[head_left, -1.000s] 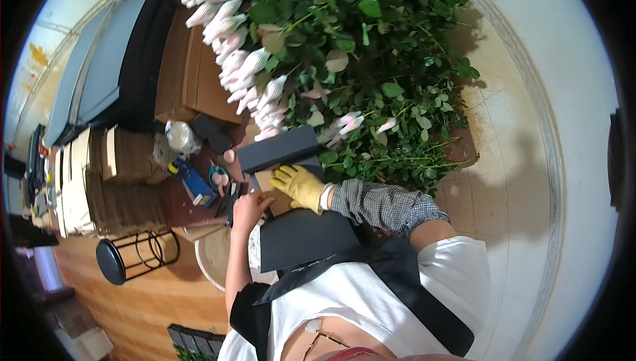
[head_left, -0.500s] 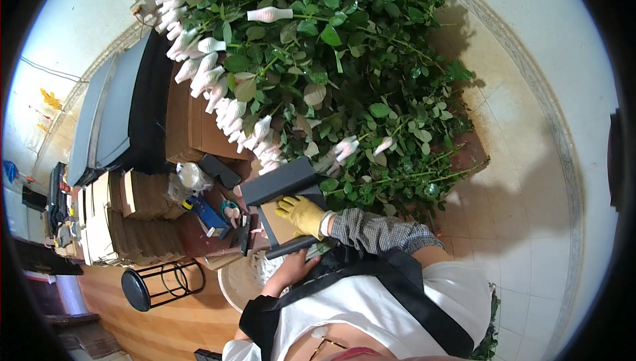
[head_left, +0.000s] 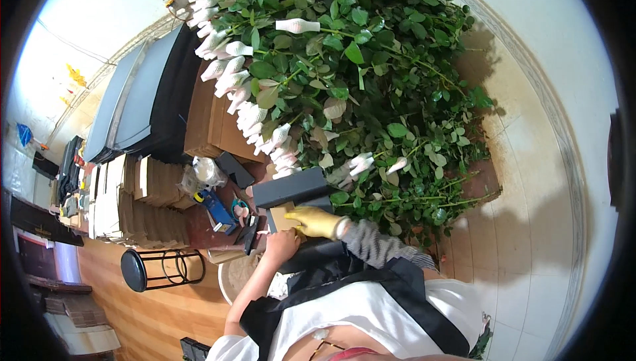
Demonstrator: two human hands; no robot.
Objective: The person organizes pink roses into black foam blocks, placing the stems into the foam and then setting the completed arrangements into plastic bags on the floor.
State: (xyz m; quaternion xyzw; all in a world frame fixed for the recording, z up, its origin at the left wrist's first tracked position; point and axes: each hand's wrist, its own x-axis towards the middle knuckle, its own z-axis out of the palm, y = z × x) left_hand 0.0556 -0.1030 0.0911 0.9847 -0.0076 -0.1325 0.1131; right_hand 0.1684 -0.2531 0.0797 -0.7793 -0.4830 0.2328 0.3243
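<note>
A small brown piece of cardboard (head_left: 281,216) lies under my hands at the table's near edge. My right hand (head_left: 317,222), in a yellow glove, grips its right side with the fingers bent. My bare left hand (head_left: 283,245) is closed at its lower edge, fingertips curled out of sight. Just beyond lies a dark grey board or box (head_left: 290,187). Behind it is a large heap of leafy green rose stems (head_left: 377,89). Their flower heads wear white net sleeves (head_left: 250,117), mostly lined up along the left side.
Left of my hands lie a black stapler-like tool (head_left: 249,235), scissors (head_left: 240,208) and a blue box (head_left: 218,214). Stacked cardboard pieces (head_left: 142,208) stand farther left, with dark grey sheets (head_left: 136,96) behind. A black stool (head_left: 134,270) and a pale bin (head_left: 235,275) are below.
My left hand has come up from the near edge to the cardboard. My gloved right hand has gone from lying flat on the cardboard to gripping it. The view has shifted slightly.
</note>
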